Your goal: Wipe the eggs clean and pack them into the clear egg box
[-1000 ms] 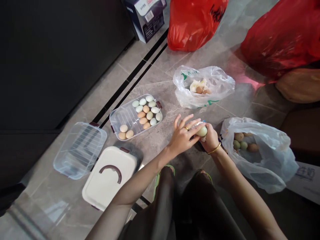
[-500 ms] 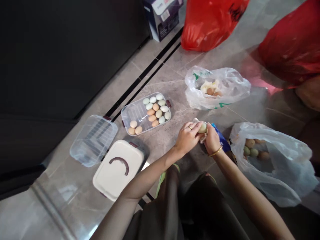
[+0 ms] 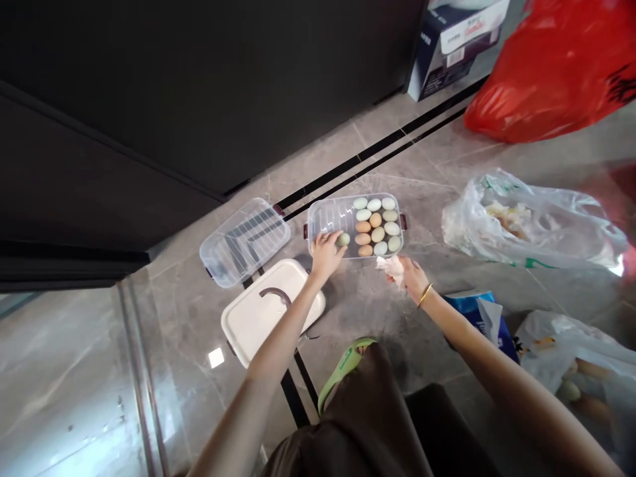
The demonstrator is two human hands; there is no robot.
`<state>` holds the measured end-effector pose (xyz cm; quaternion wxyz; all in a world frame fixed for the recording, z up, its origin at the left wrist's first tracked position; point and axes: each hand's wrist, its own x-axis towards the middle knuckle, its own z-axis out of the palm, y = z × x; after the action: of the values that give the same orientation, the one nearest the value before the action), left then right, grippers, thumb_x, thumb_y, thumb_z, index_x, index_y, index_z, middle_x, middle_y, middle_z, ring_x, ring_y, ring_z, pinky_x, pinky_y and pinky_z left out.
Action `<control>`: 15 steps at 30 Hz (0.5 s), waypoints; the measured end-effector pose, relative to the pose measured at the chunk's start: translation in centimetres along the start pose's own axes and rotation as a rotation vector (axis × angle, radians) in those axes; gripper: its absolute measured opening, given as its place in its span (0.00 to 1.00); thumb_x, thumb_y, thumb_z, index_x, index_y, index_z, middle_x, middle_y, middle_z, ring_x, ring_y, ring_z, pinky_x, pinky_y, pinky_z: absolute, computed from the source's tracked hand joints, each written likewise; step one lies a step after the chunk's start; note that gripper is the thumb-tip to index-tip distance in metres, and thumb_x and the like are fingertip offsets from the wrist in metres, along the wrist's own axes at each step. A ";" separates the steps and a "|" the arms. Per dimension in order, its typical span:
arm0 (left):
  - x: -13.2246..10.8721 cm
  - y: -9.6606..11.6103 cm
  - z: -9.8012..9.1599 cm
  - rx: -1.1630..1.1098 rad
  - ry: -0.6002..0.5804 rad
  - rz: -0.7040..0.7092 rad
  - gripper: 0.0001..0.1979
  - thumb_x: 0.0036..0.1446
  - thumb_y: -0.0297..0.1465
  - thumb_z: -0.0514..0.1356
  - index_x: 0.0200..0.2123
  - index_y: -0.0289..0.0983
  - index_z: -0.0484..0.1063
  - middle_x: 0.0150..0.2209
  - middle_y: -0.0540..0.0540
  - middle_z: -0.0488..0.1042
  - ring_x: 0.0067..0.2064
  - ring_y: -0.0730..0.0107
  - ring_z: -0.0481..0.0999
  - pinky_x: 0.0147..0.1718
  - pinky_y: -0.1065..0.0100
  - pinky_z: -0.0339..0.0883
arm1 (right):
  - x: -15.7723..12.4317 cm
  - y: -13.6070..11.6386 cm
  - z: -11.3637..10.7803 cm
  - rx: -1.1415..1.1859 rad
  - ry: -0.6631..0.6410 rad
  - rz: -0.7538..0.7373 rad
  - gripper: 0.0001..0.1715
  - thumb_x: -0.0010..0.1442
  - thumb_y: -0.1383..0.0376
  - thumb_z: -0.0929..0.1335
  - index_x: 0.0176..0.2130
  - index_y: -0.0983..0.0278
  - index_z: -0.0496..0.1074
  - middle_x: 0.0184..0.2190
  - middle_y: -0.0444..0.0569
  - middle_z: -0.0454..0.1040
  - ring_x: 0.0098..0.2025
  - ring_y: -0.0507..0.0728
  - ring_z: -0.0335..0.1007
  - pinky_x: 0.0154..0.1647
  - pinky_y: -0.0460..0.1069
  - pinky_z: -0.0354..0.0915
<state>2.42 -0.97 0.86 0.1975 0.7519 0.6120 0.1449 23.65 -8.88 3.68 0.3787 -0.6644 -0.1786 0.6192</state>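
Closest to you, a green sandal rests on the grey floor by your knee. Low at your right, a clear bag holds a few brown and green eggs. A blue tissue pack lies just beside it, under your right forearm. To the left of your left arm lies a white lid with a curved dark handle.

Your right hand hangs just short of the tray's near edge, fingers closed on a crumpled white tissue. A gold bangle sits on that wrist.

Your left hand reaches over the near rim of the clear tray. Its fingertips are clamped around a pale green egg. The egg is inside the tray, just left of the rows of eggs that fill the tray's right half. You cannot tell whether it touches the tray's floor.

Left of the tray, an empty clear tub lies near it but apart. To the right, a second plastic bag slumps open with pale scraps inside. Beyond it are a red bag and a dark blue box against the black cabinet.
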 end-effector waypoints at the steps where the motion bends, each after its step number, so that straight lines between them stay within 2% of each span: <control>1: 0.8 -1.1 0.2 0.018 -0.031 -0.013 0.20 0.56 0.31 0.62 0.53 0.40 0.71 0.51 0.42 0.75 0.55 0.54 0.69 0.57 0.54 0.57 | -0.2 0.5 0.0 0.001 -0.002 -0.011 0.17 0.55 0.54 0.62 0.27 0.63 0.71 0.20 0.49 0.72 0.22 0.56 0.67 0.25 0.50 0.66; 5: 2.2 -3.0 1.1 0.033 -0.100 -0.045 0.21 0.57 0.32 0.61 0.55 0.40 0.71 0.53 0.43 0.75 0.58 0.57 0.67 0.60 0.56 0.55 | -0.8 2.2 -0.5 0.001 0.021 -0.019 0.20 0.53 0.49 0.63 0.29 0.62 0.73 0.24 0.52 0.75 0.23 0.57 0.69 0.25 0.51 0.66; 10: 2.3 -2.9 1.6 0.104 -0.162 0.019 0.20 0.56 0.35 0.61 0.53 0.43 0.72 0.52 0.44 0.76 0.61 0.53 0.62 0.65 0.45 0.35 | -1.1 2.4 -1.0 0.006 0.039 -0.032 0.21 0.51 0.48 0.64 0.31 0.62 0.73 0.29 0.54 0.77 0.25 0.59 0.72 0.24 0.52 0.66; 15: 2.3 -2.9 2.0 0.106 -0.280 0.096 0.20 0.56 0.36 0.61 0.52 0.45 0.74 0.50 0.44 0.76 0.60 0.53 0.63 0.66 0.43 0.27 | -1.4 2.2 -1.3 0.018 0.081 -0.025 0.21 0.51 0.49 0.63 0.31 0.62 0.73 0.28 0.54 0.77 0.26 0.59 0.72 0.25 0.52 0.67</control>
<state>1.36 1.49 -2.33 0.2338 0.8025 0.5487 0.0153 24.20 -11.68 2.99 0.3992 -0.6830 -0.1659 0.5887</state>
